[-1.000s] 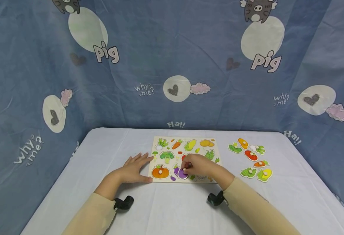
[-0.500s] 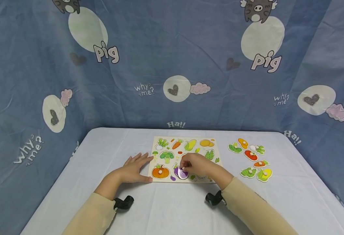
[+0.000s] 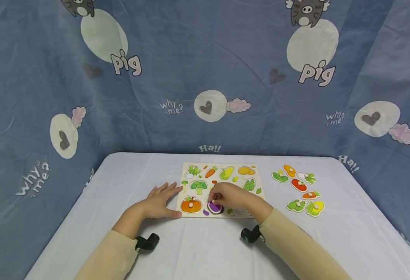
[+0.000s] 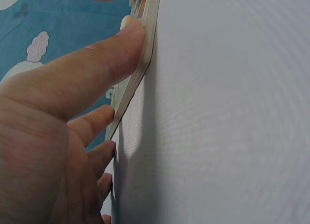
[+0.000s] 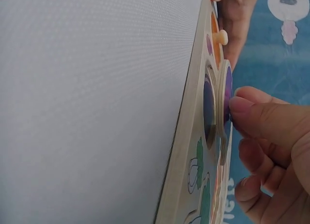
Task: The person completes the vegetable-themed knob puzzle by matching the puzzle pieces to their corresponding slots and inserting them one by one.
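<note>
A wooden vegetable puzzle board [image 3: 222, 163] lies flat on the table. My right hand [image 3: 229, 195] pinches a purple eggplant piece [image 3: 214, 207] between thumb and fingertips. In the right wrist view the eggplant piece [image 5: 224, 105] stands slightly off the board, beside its eggplant-shaped recess [image 5: 209, 108]. Its knob is hidden by my fingers. My left hand [image 3: 159, 202] lies spread at the board's left edge; the thumb [image 4: 114, 54] presses on the board's edge in the left wrist view. A pumpkin piece [image 3: 191, 205] with a knob sits in the board's lower left corner.
Several loose pieces lie right of the board, among them a tomato [image 3: 299, 185], a carrot [image 3: 311, 195], a corn piece [image 3: 315, 209] and a radish [image 3: 309, 178]. White cloth [image 3: 205, 249] covers the table; a blue printed curtain [image 3: 163, 136] hangs behind.
My right hand has shifted a little left over the board, and the eggplant piece has moved left and turned with it. My left hand has stayed in place.
</note>
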`<control>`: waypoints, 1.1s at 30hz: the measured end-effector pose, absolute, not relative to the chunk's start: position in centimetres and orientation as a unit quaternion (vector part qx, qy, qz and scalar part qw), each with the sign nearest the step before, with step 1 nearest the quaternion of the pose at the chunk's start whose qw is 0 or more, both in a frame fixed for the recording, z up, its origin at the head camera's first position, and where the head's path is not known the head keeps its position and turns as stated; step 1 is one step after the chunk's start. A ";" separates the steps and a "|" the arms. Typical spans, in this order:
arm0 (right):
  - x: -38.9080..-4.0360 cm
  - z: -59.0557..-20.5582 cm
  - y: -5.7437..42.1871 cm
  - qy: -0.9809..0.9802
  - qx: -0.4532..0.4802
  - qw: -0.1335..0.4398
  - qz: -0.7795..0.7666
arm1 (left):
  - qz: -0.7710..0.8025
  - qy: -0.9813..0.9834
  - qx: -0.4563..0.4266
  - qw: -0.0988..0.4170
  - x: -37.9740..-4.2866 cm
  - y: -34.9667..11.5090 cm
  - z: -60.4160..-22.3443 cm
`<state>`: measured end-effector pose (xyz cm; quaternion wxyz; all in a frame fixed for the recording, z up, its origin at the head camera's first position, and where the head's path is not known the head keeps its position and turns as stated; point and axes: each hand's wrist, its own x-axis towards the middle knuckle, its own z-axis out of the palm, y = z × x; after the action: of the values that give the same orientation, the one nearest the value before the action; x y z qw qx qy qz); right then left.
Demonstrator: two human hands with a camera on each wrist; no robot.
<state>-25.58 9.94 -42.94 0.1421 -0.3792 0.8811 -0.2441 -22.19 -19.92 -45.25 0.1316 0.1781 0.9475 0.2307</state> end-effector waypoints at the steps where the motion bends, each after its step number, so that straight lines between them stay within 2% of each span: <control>1: -25.6 -43.0 9.9 0.880 -0.383 0.141 -0.242 | 0.231 0.947 0.178 0.131 -22.2 -19.9 -45.3; 10: -25.8 -43.3 9.6 0.873 -0.413 0.136 -0.220 | 0.229 0.948 0.181 0.129 -22.3 -20.0 -45.4; 33: -25.3 -43.1 9.3 0.891 -0.379 0.131 -0.210 | 0.237 0.946 0.180 0.131 -22.0 -19.8 -45.1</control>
<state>-25.34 9.26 -43.14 0.1310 -0.3794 0.8914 -0.2104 -22.03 -19.85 -45.05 0.1310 0.1802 0.9456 0.2371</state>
